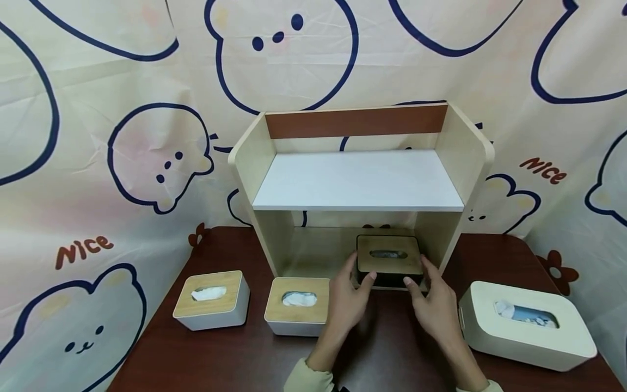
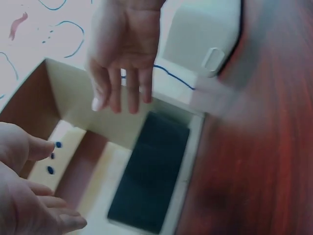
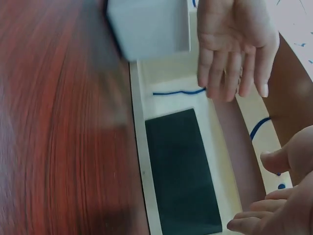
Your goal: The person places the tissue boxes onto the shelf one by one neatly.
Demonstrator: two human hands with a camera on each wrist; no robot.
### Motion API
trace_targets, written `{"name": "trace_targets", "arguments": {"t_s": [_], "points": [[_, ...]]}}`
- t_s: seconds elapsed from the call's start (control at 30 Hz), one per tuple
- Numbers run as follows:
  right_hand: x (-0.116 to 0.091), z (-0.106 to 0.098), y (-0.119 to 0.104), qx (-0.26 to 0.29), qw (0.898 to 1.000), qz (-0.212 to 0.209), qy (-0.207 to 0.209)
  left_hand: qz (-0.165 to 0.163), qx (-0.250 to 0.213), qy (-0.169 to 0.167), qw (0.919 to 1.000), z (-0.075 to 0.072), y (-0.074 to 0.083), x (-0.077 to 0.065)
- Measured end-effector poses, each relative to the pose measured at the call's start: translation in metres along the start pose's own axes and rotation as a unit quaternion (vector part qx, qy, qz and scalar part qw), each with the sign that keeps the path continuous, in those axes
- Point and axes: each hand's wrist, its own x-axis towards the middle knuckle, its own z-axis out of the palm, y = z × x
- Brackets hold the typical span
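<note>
A black tissue box with a wooden lid stands at the right of the lower compartment of a small cream desk shelf, close to its front edge. My left hand is at the box's left front corner, and my right hand at its right. Both wrist views show the box's dark front with a gap between it and the hands. There the left hand has its fingers loosely extended. The right hand is likewise open, thumb apart from the fingers.
Two white tissue boxes with wooden lids, one at the left and one before the shelf, stand on the dark red table. A larger white tissue box sits at the right. The shelf's white upper board overhangs the compartment.
</note>
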Motion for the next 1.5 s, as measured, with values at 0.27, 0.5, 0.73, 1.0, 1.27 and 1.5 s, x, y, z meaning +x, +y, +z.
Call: {"name": "trace_targets", "arguments": {"t_s": [0.27, 0.5, 0.73, 1.0, 1.27, 1.5], "points": [[-0.009, 0.024, -0.016, 0.008, 0.999, -0.03, -0.042, 0.02, 0.004, 0.002, 0.9998, -0.038, 0.01, -0.007], [-0.014, 0.045, -0.026, 0.024, 0.996, -0.042, -0.075, 0.023, 0.043, 0.013, 0.9988, -0.072, 0.0, -0.009], [-0.023, 0.061, -0.037, 0.032, 0.994, -0.048, -0.097, 0.025, 0.101, 0.022, 0.9944, -0.105, -0.015, -0.015], [-0.038, 0.08, -0.049, 0.042, 0.989, -0.028, -0.141, -0.011, 0.137, 0.034, 0.9899, -0.143, -0.04, -0.034], [-0.049, 0.091, -0.051, 0.044, 0.983, -0.032, -0.175, -0.056, 0.143, 0.04, 0.9874, -0.164, -0.056, -0.059], [-0.053, 0.1, -0.05, 0.054, 0.978, -0.027, -0.198, -0.075, 0.148, 0.01, 0.9861, -0.172, -0.063, -0.066]]}}
